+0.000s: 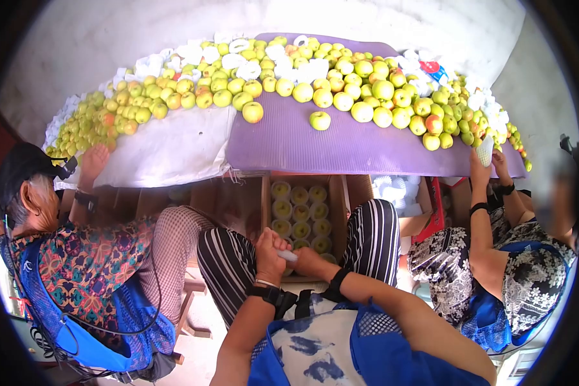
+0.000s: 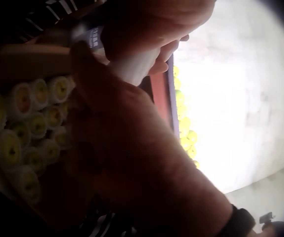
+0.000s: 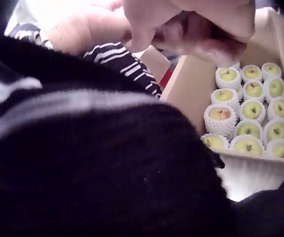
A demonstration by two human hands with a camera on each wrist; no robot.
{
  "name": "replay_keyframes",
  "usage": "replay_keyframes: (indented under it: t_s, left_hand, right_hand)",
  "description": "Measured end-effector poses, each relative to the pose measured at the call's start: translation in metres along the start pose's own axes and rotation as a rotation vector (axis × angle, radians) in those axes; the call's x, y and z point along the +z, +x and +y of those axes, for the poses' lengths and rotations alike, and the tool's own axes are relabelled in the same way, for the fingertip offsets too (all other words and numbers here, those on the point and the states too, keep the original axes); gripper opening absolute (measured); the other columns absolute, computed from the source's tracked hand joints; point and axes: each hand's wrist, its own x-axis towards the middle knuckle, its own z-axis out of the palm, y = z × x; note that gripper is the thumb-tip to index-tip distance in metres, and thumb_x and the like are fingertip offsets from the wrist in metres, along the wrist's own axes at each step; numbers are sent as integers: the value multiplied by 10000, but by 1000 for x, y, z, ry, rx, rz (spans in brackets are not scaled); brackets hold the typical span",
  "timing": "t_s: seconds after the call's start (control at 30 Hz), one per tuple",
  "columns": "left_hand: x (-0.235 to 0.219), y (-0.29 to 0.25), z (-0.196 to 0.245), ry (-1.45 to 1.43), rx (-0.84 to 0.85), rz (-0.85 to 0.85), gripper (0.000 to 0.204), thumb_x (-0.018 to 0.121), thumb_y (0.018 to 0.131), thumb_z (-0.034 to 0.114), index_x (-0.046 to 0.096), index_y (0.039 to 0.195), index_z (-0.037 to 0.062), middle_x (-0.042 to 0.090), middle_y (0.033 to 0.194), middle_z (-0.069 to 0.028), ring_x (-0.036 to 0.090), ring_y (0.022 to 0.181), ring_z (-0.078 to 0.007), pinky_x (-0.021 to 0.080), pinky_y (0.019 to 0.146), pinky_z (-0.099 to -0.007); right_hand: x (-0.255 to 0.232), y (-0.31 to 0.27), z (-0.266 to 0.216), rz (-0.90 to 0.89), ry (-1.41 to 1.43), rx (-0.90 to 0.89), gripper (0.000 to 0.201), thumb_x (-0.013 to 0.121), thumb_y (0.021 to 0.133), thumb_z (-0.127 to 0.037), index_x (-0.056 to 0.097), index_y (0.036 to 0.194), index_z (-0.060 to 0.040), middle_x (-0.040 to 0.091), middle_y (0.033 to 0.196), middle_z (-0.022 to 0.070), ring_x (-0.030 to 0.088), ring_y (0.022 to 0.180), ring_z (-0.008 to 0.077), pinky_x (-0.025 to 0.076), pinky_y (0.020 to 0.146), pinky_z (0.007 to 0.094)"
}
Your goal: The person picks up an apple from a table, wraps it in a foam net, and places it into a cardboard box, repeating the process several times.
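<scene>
Both of my hands meet over the near end of a cardboard box (image 1: 266,199). Between them is a small white foam sleeve (image 1: 287,255), its far part hidden by fingers. My left hand (image 1: 270,257) has its fingers curled around one end of it. From the other side my right hand (image 1: 310,262) pinches it. In the left wrist view the white sleeve (image 2: 136,66) shows blurred under the right hand (image 2: 152,24), above the dark left hand (image 2: 112,118). Rows of yellow-green apples (image 3: 253,109) in white foam nets sit stem up in the box.
Beyond the box, a table with a purple mat (image 1: 270,141) holds a long heap of loose apples (image 1: 383,90) and white foam nets (image 1: 312,69). One person (image 1: 77,257) sits at the left, another (image 1: 495,257) at the right holding a foam net (image 1: 485,151). Striped knees (image 1: 374,235) flank the box.
</scene>
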Motion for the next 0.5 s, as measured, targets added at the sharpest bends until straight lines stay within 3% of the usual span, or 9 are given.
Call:
replay_keyframes:
  t_s: [0.07, 0.17, 0.3, 0.4, 0.5]
  left_hand:
    - [13, -10, 1, 119, 88, -5, 376, 448, 902, 364, 394, 635, 106, 332, 507, 3, 333, 472, -125, 370, 531, -301]
    - [23, -25, 2, 227, 91, -143, 439, 415, 908, 402, 352, 585, 112, 275, 450, 9, 292, 421, -124, 349, 509, -285]
    - [15, -27, -1, 440, 134, -334, 455, 401, 927, 336, 334, 546, 96, 305, 444, -9, 309, 418, -117, 307, 468, -274]
    - [15, -23, 10, 193, 119, -271, 454, 406, 924, 339, 341, 546, 96, 299, 445, -7, 297, 421, -117, 283, 468, -271]
    - [18, -25, 19, 95, 75, -202, 479, 414, 911, 378, 330, 525, 108, 300, 442, -14, 272, 421, -124, 282, 479, -278]
  right_hand:
    - [-13, -10, -29, 54, -159, 110, 334, 575, 728, -344, 619, 749, -14, 613, 780, 216, 593, 770, 369, 469, 667, 427]
    - [-3, 2, -13, 74, -316, 115, 307, 554, 737, -324, 614, 718, -24, 613, 781, 219, 601, 759, 358, 473, 668, 435]
    - [3, 14, 0, -10, -368, 111, 281, 539, 738, -323, 644, 805, -72, 630, 847, 179, 602, 832, 333, 474, 717, 412]
    - [7, 10, -6, -30, -391, 86, 279, 544, 730, -318, 643, 805, -68, 630, 844, 178, 601, 836, 327, 472, 723, 411]
    - [-1, -4, -28, -48, -298, 196, 264, 553, 720, -304, 640, 809, -72, 630, 853, 173, 603, 833, 322, 475, 716, 412]
